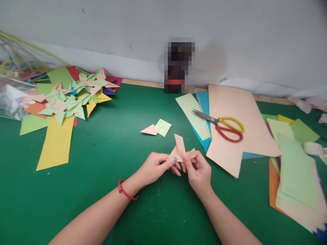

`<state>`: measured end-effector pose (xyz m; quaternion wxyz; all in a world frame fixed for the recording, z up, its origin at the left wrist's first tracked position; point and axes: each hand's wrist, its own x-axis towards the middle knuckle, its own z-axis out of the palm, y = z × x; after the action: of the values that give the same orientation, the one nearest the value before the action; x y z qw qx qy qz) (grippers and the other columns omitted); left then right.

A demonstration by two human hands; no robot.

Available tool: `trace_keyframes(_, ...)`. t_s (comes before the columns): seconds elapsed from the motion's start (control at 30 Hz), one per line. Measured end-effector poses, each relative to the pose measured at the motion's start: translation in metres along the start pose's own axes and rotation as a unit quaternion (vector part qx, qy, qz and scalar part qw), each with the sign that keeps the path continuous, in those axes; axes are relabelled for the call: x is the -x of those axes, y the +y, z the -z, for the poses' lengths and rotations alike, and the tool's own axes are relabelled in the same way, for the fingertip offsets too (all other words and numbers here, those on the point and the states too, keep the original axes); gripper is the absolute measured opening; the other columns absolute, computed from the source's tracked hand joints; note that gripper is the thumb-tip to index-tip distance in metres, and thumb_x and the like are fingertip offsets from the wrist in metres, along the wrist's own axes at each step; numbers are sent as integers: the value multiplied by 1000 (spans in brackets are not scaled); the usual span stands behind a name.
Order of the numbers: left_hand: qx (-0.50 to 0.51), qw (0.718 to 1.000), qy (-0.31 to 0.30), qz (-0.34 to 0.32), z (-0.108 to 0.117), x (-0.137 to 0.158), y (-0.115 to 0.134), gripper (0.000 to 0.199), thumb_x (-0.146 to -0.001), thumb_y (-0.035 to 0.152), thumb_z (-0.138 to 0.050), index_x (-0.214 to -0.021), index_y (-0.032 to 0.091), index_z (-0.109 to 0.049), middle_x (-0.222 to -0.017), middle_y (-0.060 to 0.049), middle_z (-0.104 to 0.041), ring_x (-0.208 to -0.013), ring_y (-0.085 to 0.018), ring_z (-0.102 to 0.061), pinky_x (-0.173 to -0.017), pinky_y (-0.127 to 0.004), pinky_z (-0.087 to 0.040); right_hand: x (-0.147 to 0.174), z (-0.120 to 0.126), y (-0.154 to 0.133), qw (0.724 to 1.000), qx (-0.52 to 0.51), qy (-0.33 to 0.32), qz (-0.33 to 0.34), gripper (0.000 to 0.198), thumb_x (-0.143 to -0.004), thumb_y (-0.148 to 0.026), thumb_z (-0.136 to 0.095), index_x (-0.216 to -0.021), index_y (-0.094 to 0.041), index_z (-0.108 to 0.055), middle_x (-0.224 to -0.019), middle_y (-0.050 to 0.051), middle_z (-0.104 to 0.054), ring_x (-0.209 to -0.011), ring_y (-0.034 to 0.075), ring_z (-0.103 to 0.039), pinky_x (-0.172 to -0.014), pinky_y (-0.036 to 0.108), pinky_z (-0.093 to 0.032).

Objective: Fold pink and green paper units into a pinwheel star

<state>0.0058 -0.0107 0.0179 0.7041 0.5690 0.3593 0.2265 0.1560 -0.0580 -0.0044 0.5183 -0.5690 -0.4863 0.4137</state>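
Note:
Between both hands is a folded piece of peach paper [180,146], with one strip of it standing up. My left hand [159,166] pinches its left side, thumb on top and fingers curled beneath. On the other side, my right hand [198,170] grips the paper near its centre and right end, the thumb pressed over a fold. Just beyond the hands, a small folded paper unit [164,128] in light green lies on the table, joined to or touching a peach one [151,130]. I cannot tell which.
Scissors [219,122] with yellow and red handles lie on peach sheets [230,102] at right. Coloured paper strips [297,173] are stacked farther right. Folded paper stars [63,102] and a yellow strip [56,143] are at left. A pixelated dark object [180,64] stands against the wall.

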Motion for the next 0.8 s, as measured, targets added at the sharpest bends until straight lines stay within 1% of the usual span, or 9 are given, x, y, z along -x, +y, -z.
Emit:
trace_keyframes(0.13,-15,1000,1,-14,0,0,-2,34,-89,31,-43,-79,10,-67,-77,-8,-70,-71,-15,-66,-70,-25,-50,-1,0,1,1000,-7,-2,-11,21,-87,-27,-50,-69,-19,-45,-49,-7,-43,-43,8,-41,-45,22,-32)
trace_keyframes(0.27,-52,998,29,-31,0,0,-4,25,-86,29,-50,-83,10,-66,-82,-7,-69,-72,-15,-65,-68,-24,-50,-2,-1,1,999,-25,-10,-20,20,-88,-27,-50,-69,-19,-45,-49,-7,-44,-44,8,-43,-45,22,-33)
trace_keyframes(0.33,-65,996,45,-34,0,0,-4,22,-84,29,-52,-79,11,-65,-78,-6,-69,-70,-14,-65,-66,-22,-50,-2,-1,0,999,-33,-19,-20,20,-88,-26,-49,-69,-19,-45,-50,-6,-45,-45,8,-45,-47,22,-36)
trace_keyframes(0.43,-76,994,65,-34,-2,1,-4,24,-84,29,-52,-71,12,-62,-72,-5,-70,-66,-13,-66,-63,-21,-50,-1,-2,0,999,-29,-25,-16,20,-88,-25,-50,-69,-19,-45,-51,-6,-44,-45,8,-45,-47,21,-36)
trace_keyframes(0.57,-80,992,92,-23,-4,2,-5,27,-83,29,-53,-61,14,-54,-66,-4,-70,-62,-13,-66,-58,-20,-50,0,-2,1,1000,-16,-20,-13,19,-87,-24,-50,-70,-20,-46,-51,-7,-44,-46,8,-43,-47,22,-36)
trace_keyframes(0.67,-77,992,93,-20,-5,2,-6,29,-83,30,-53,-59,14,-50,-65,-4,-70,-60,-13,-66,-58,-20,-50,0,-3,2,1000,-4,-18,-13,19,-87,-24,-50,-70,-19,-46,-51,-7,-43,-45,7,-42,-47,22,-34)
trace_keyframes(0.8,-82,993,86,-21,-4,0,-6,25,-84,30,-51,-66,13,-56,-69,-4,-69,-64,-13,-64,-60,-21,-49,1,-2,2,1000,12,-22,-8,19,-87,-24,-50,-69,-19,-45,-51,-6,-44,-45,7,-42,-47,22,-34)
